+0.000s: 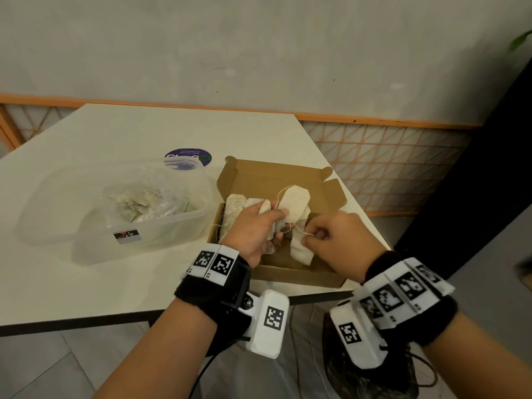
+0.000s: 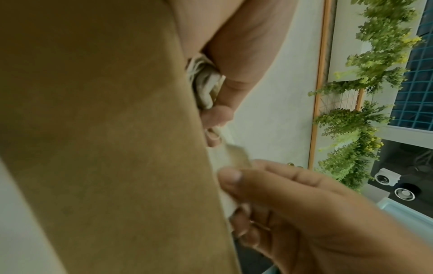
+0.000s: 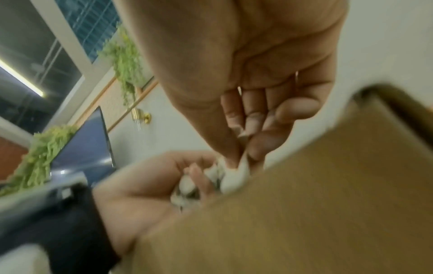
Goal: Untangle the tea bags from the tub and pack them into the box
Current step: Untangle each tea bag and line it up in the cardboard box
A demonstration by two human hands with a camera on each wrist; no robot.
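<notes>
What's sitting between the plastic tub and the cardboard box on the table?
Nothing: in the head view a narrow strip of bare table separates the tub from the box.

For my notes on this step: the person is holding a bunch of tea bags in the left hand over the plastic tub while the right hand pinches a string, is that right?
Not quite: the head view shows the left hand holding the tea bags over the cardboard box, not the tub. The right hand does pinch a string.

right hand (image 3: 246,103) pinching tea bag (image 3: 234,178), box (image 3: 304,213)
</notes>
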